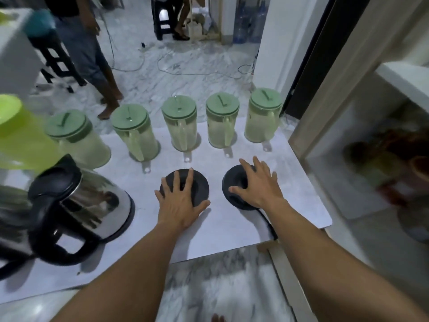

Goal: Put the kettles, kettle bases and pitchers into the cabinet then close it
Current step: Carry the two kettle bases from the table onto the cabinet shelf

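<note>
Resting on round matte-black kettle bases (201,188) (228,181), left hand (178,202) and right hand (257,187), fingers (246,166) spread.

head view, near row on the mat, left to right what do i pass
steel kettle → left hand on the left kettle base → right hand on the right kettle base → cabinet
</note>
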`<state>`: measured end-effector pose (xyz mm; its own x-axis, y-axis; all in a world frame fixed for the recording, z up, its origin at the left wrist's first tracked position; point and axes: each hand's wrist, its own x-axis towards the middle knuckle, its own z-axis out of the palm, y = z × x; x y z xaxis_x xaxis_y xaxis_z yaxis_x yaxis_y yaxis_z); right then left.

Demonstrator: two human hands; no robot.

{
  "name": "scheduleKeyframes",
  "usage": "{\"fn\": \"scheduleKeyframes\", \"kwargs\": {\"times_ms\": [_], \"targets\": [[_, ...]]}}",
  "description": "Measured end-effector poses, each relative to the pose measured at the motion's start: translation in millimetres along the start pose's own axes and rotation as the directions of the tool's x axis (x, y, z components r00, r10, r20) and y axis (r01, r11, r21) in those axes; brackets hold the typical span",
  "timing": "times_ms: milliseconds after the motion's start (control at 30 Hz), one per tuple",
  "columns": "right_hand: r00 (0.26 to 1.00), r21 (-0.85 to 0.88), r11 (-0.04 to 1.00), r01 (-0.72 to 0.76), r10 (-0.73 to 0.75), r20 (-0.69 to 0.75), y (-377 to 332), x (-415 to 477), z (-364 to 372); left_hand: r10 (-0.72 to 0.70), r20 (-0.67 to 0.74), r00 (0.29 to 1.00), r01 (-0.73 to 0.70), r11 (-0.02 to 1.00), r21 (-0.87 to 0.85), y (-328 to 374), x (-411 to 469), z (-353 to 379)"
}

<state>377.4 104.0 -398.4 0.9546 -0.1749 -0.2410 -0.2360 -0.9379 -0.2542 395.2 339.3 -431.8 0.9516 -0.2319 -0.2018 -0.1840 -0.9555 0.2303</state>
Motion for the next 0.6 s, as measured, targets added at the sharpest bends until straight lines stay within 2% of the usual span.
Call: {"fn": "scheduleKeyframes", "kwargs": {"times_ms": [133, 267, 467, 600], "targets": [[0.999, -0.038, 0.999, -0.01, 0.012, 0.042, 12.1, 19.7, 25.3, -0.127, 0.031, 0.991, 0.129, 0.989, -0.071, -3.7, 17.2, 15.3], [0.989, -0.008, 0.993, -0.115, 0.115, 0.09, 18.9, 26.0, 47.6, -0.216, 0.108, 0.97, 0.226, 0.97, -0.087, -8.4, 23.3, 28.7], [0.974, 0.039, 0.976, -0.212, 0.208, 0.09, 21.9, 20.4, 63.3, -0.23, 0.083, 0.97, 0.239, 0.964, -0.118, -8.8, 21.3, 34.7], [0.975, 0.05, 0.974, -0.223, 0.222, 0.023, 22.8, 12.6, 72.8, -0.232, 0.027, 0.972, 0.234, 0.963, -0.137, -7.8, 19.0, 37.5]]}}
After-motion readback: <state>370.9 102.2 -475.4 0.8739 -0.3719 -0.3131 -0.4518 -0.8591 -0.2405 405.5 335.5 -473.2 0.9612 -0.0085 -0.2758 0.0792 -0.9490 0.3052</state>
